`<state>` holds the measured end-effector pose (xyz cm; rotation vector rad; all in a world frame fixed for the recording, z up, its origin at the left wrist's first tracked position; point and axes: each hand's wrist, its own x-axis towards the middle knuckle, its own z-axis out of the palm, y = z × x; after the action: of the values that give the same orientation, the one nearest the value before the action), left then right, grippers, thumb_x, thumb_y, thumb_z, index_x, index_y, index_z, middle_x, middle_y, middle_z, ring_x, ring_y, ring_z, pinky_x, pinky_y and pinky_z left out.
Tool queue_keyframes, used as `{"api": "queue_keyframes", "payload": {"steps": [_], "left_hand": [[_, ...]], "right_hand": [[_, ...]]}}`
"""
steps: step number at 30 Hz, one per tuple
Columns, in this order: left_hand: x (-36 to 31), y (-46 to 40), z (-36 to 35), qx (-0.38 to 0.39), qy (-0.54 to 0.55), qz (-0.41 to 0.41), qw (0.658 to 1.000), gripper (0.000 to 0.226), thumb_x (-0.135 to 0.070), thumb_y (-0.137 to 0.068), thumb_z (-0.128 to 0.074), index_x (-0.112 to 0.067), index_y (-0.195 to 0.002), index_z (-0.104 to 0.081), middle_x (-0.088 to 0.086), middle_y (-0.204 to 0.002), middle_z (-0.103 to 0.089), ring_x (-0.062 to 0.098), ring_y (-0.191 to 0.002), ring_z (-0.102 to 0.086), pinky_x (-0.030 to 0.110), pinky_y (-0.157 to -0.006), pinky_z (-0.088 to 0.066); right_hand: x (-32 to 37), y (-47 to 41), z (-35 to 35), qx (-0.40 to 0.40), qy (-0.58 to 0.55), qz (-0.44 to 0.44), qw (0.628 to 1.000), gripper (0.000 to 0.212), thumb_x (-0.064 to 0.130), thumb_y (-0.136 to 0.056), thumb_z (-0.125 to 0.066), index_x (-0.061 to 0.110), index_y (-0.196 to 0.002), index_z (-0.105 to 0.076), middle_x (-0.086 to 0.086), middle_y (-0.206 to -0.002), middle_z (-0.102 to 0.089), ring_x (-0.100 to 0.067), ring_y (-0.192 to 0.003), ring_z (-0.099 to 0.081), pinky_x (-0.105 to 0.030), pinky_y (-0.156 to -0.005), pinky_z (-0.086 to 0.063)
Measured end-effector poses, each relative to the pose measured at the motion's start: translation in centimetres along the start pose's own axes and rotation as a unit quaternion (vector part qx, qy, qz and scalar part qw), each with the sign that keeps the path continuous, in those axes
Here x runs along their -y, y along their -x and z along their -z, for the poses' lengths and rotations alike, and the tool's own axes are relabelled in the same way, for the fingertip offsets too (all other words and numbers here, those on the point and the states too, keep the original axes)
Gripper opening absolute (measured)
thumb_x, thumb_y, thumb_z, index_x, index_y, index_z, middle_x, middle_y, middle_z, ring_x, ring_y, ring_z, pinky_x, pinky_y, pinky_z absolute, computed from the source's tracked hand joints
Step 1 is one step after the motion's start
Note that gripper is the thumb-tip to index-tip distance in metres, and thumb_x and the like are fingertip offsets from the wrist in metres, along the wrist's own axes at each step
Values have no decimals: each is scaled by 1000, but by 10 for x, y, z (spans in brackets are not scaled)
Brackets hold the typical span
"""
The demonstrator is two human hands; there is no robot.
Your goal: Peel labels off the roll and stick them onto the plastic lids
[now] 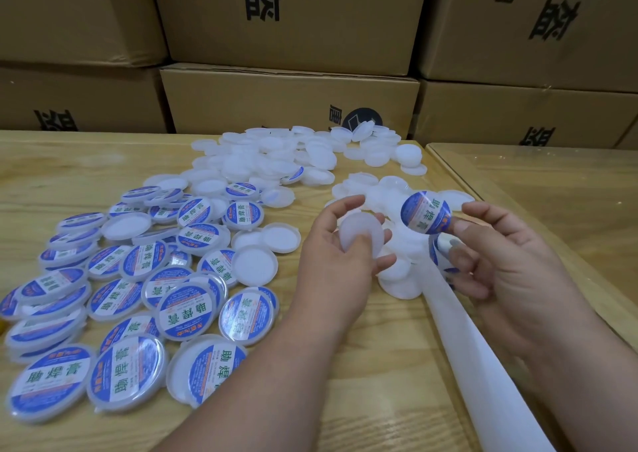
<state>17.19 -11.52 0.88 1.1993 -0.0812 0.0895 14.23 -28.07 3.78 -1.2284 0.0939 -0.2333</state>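
White, unlabelled plastic lid (361,233) held in the left hand (340,258), fingers and thumb curled round its rim, above the wooden bench (376,382). Just right of this lid, the right hand (497,261) pinches a round blue-and-white label (426,211) by its edge between thumb and fingertips; the label hangs free in the air, printed face toward the camera, apart from the held lid. Below the label, a strip of white backing paper (473,358) runs from the right hand toward the near edge of the bench, with a further label (440,255) partly visible on it behind the fingers. Left of the held lid lies a spread of labelled lids (183,308), overlapping one another, with a few bare lids among them. Beyond the held lid, toward the far edge of the bench, lies a heap of unlabelled lids (293,155); more of these lie directly beneath both hands. Behind the heap, stacked cardboard boxes (290,99) with black printed characters form a wall.
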Motion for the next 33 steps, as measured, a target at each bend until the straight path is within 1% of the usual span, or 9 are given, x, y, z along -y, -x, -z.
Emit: {"api": "queue_keyframes", "payload": {"steps": [3,5,7,10,16,19,22,25,33], "left_hand": [[-3,0,0,1,35,21,999,53,14,-92,-37,-25,-110,-69,8,-109,-74,22,-96,-76,29,-64,-61],[-5,0,1,7,65,35,997,53,12,-90,-34,-19,-106,-73,12,-118,-70,26,-98,-75,32,-67,-62],[-6,0,2,13,101,47,994,51,7,-90,-32,-17,-103,-75,19,-125,-68,30,-101,-73,37,-69,-62],[-7,0,2,17,119,56,991,39,-12,-85,-40,-15,-104,-74,26,-123,-66,33,-105,-72,39,-70,-61],[-6,-1,6,44,111,58,991,44,-19,-79,-42,-11,-116,-66,20,-106,-76,32,-100,-74,37,-68,-61],[-8,-1,5,37,105,59,992,32,-15,-95,-42,-12,-116,-66,21,-104,-76,34,-97,-75,36,-66,-61],[-7,-1,5,26,91,57,994,31,-11,-106,-38,-12,-113,-68,20,-104,-76,34,-95,-76,37,-66,-62],[-7,1,4,25,79,51,995,28,-16,-108,-41,-13,-112,-68,19,-104,-77,33,-95,-76,36,-66,-63],[-7,1,1,19,54,44,997,26,-22,-109,-43,-18,-110,-69,12,-101,-78,29,-94,-77,35,-66,-64]], "right_hand": [[10,1,3,68,-57,-78,993,28,17,-78,-70,21,-104,-60,-9,-98,-74,-9,-50,-44,-16,-30,-24],[16,4,5,132,-104,-145,975,31,24,-72,-78,21,-98,-62,-12,-107,-74,-10,-49,-46,-15,-28,-25],[20,6,6,177,-134,-197,955,49,27,-58,-90,18,-96,-61,-19,-117,-72,-11,-48,-48,-15,-26,-27],[22,8,6,208,-145,-236,938,60,30,-58,-89,16,-101,-50,-26,-129,-67,-12,-48,-50,-15,-24,-29],[19,6,7,206,-143,-253,934,55,32,-63,-83,18,-99,-44,-29,-133,-64,-13,-49,-51,-16,-24,-29],[18,4,7,210,-149,-261,930,55,31,-61,-85,17,-96,-45,-28,-135,-63,-14,-50,-53,-16,-24,-30],[18,4,7,204,-144,-263,932,47,33,-66,-79,17,-95,-44,-28,-136,-62,-14,-50,-53,-16,-25,-30],[18,4,6,193,-137,-261,936,40,35,-71,-71,17,-94,-44,-27,-135,-63,-14,-50,-54,-16,-25,-28],[18,4,5,179,-135,-264,938,41,35,-70,-71,16,-93,-43,-29,-132,-65,-15,-50,-54,-16,-25,-29]]}}
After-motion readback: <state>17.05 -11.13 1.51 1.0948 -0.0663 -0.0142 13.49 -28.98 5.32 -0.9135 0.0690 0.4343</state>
